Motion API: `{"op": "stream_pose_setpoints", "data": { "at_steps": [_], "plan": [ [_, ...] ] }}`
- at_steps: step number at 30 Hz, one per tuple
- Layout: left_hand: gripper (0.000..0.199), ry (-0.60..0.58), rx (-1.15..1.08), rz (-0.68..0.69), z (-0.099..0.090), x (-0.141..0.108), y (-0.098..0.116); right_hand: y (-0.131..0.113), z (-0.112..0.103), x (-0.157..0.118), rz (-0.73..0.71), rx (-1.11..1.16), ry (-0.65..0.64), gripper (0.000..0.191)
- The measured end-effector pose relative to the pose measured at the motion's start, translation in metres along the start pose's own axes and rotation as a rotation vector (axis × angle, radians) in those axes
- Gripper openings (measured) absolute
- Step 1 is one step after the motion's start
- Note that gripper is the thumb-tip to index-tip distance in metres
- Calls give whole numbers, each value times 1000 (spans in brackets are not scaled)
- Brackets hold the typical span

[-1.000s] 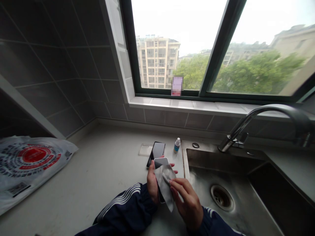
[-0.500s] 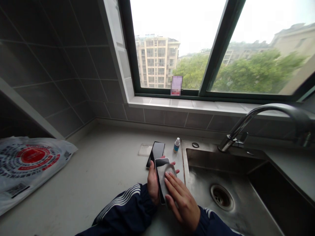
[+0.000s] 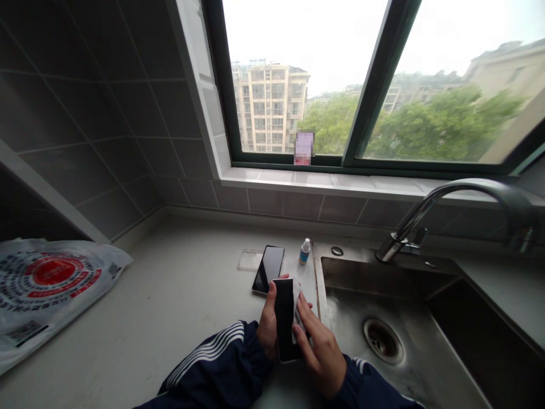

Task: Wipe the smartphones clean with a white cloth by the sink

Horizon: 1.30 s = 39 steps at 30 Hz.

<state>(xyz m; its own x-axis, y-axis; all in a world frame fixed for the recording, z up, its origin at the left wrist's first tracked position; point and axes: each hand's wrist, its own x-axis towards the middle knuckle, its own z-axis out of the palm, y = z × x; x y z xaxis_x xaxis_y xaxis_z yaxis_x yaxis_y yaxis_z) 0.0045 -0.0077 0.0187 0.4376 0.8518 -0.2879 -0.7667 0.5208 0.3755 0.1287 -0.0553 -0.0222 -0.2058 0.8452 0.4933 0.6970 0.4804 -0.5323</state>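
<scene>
My left hand (image 3: 267,322) is wrapped round a dark phone (image 3: 284,312), its thumb along the left edge and fingertips showing past the far right side. My right hand (image 3: 320,346) presses a grey cloth (image 3: 297,301) against the phone's right edge. Just beyond, a second phone (image 3: 268,267) lies screen up on the counter, beside a clear phone case (image 3: 249,259). A small white-capped bottle (image 3: 304,251) with a blue label stands upright near the sink's corner.
To the right is a steel sink (image 3: 344,335) with a curved faucet (image 3: 430,204) behind it. A printed plastic bag (image 3: 59,278) lies on the counter (image 3: 179,267) at the left. Behind runs a window sill (image 3: 272,177).
My right hand has moved with the cloth to the phone's right edge, uncovering more of its dark face. The held phone has shifted slightly right and toward me.
</scene>
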Motion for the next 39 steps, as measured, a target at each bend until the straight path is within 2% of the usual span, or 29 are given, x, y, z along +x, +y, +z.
{"op": "stream_pose_setpoints", "data": {
  "at_steps": [3, 6, 10, 16, 21, 24, 27, 32, 35, 39],
  "plan": [
    [61, 25, 48, 79, -1, 3, 5, 1, -2, 1, -36, 25, 11, 51],
    [62, 22, 60, 102, -1, 6, 8, 1, -2, 0, -54, -28, -8, 51],
    [69, 33, 31, 62, 1, 7, 11, 1, 1, -3, -48, -141, -84, 55],
    [75, -17, -37, -59, -6, 7, 7, 1, 1, -3, -86, -190, -150, 63],
    [77, -151, 2, -111, -13, 8, 1, 0, -3, -1, -90, -140, -193, 63],
    [81, -259, 49, -169, -12, 7, -2, -1, -4, 1, -71, -99, -179, 63],
    [81, -317, 90, -205, -10, 4, -6, -2, -6, 2, -38, -62, -165, 62],
    [76, -321, 91, -197, -11, 2, -12, -4, -10, 5, -32, -55, -192, 54],
    [77, -312, 82, -236, -12, 2, -12, -5, -13, 6, -37, -57, -199, 44],
    [76, -249, 35, -277, -10, 0, -11, -7, -12, 4, -29, -50, -195, 40]
  ]
}}
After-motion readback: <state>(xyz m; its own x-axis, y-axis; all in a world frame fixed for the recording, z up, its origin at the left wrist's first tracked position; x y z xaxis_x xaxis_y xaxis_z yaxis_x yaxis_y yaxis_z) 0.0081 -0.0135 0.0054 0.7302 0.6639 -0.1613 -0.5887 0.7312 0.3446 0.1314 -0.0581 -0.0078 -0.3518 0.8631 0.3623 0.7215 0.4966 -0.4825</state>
